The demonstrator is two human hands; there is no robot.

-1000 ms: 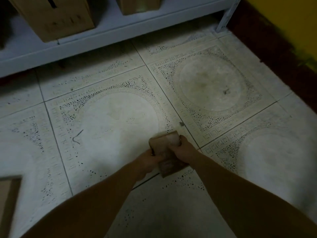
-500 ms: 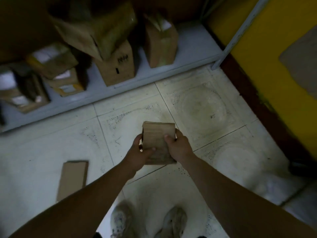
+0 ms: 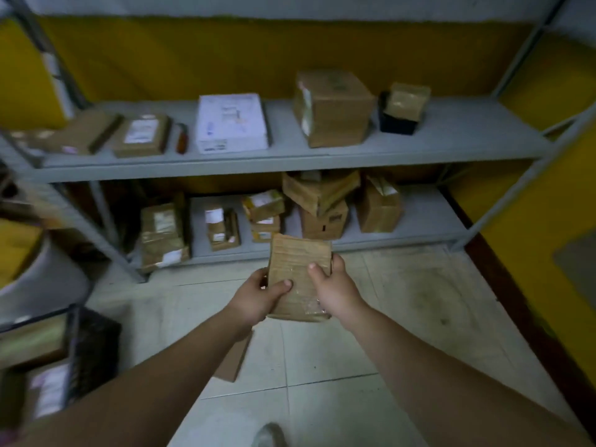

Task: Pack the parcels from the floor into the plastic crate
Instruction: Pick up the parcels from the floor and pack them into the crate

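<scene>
Both hands, left [image 3: 258, 296] and right [image 3: 335, 290], grip a flat parcel [image 3: 298, 272] by its side edges, held in the air above the floor [image 3: 403, 317]. The fingers pinch only the near half, so it could tip forward and drop. Another parcel [image 3: 233, 361] lies on the floor under the left arm, a likely trip on the way to the dark crate [image 3: 92, 346] at the lower left.

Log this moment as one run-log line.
phase: carry | held: brown parcel | left hand and right hand: grip shut | floor: flat parcel left
</scene>
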